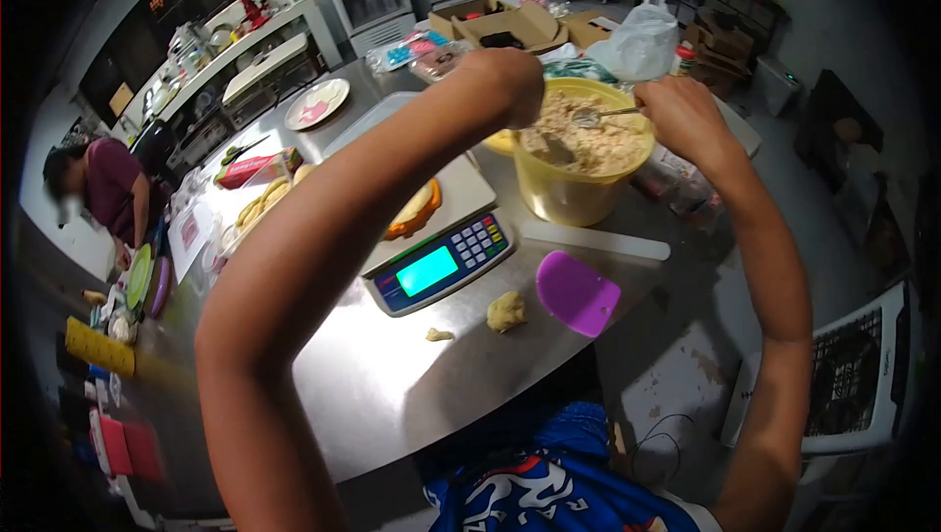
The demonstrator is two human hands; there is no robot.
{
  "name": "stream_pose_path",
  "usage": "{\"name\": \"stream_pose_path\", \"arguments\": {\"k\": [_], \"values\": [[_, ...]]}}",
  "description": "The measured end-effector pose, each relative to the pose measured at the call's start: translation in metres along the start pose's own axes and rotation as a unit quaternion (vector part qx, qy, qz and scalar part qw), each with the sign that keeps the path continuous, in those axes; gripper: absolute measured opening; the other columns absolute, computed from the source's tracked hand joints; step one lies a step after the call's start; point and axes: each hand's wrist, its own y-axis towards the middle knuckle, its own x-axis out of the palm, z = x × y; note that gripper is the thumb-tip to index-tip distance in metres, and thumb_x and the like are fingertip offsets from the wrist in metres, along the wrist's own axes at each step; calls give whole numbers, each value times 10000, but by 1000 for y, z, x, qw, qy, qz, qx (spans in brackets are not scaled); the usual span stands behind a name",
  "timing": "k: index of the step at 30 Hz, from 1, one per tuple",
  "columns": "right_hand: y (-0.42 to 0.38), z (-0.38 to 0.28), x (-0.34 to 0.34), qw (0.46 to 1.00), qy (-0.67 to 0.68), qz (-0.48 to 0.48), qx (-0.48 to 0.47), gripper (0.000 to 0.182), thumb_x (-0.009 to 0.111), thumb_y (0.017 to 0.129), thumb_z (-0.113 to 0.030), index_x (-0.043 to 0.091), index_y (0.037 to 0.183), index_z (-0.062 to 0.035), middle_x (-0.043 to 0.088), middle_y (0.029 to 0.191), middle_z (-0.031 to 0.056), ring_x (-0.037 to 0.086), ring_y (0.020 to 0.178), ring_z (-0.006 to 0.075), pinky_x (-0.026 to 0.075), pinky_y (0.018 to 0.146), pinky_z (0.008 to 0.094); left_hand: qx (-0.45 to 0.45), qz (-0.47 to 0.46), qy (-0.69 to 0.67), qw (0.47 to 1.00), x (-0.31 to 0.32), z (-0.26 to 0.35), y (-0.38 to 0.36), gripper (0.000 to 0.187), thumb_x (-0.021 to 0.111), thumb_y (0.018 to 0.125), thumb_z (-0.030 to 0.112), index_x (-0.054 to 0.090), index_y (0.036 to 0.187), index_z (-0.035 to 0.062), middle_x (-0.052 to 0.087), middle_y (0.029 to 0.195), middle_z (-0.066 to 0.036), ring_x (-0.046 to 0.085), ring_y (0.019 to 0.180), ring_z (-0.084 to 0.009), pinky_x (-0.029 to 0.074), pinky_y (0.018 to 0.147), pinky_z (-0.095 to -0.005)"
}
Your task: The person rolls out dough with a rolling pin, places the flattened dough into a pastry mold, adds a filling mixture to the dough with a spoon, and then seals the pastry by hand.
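Note:
A yellow bucket [578, 184] holds a pale, crumbly, chunky mixture [598, 152]. My right hand [683, 116] is closed round the handle of a metal spoon [588, 119], whose bowl is over the mixture. At the bucket's left rim is my left hand [512, 84], bent at the wrist with its fingers mostly hidden. A dark metal piece, apparently a second spoon [557, 148], comes from under it into the mixture. Left of the bucket stands a digital scale [428, 270], carrying an orange mould [423, 214] with pale dough, partly behind my left forearm.
On the steel table [392, 414] lie a purple scraper [576, 293], a dough lump [507, 312], a small scrap [439, 334] and a white spatula [598, 240]. Bananas [263, 203], a plate [318, 104], cardboard boxes [510, 24] and a plastic bag [642, 39] lie beyond. Another person [110, 187] is at far left.

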Motion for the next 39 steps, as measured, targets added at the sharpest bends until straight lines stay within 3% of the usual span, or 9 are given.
{"name": "stream_pose_path", "arguments": {"k": [6,12,19,25,33,39], "values": [[-15,15,-6,998,32,50,29,149,633,850,-156,712,934,-61,685,828,194,664,833,372,510,737,477,-84,84,18,993,-10,-30,0,320,709,818,297,708,869,-19,705,906,-212,695,882,-361,558,772,-445],[-18,19,6,996,41,81,27,161,647,856,-187,727,941,-76,693,808,170,673,806,349,530,739,458,-105,145,35,983,6,-28,9,308,735,801,306,714,845,3,711,877,-185,700,852,-345,560,756,-443],[0,28,14,993,72,94,-19,153,674,854,-224,740,900,-94,697,753,140,678,741,321,540,709,428,-90,133,77,984,0,-19,-5,290,743,789,298,715,837,14,712,851,-179,703,819,-346,564,727,-442],[4,29,21,992,90,93,4,147,680,842,-219,742,895,-97,702,765,142,679,750,317,538,717,427,-105,123,106,981,6,-11,5,284,739,777,284,724,855,11,714,863,-191,711,833,-344,570,730,-435],[-7,32,30,994,78,78,2,140,680,834,-210,730,860,-82,694,761,150,680,759,334,534,714,449,-103,156,47,981,28,-7,29,222,655,749,144,711,873,-32,709,861,-219,717,808,-354,579,727,-435],[-8,29,34,993,96,73,6,137,672,841,-199,723,855,-73,688,767,167,678,777,349,529,712,465,-75,132,43,987,44,-6,44,289,732,783,252,712,858,-26,710,848,-208,712,808,-351,570,702,-442]]}}
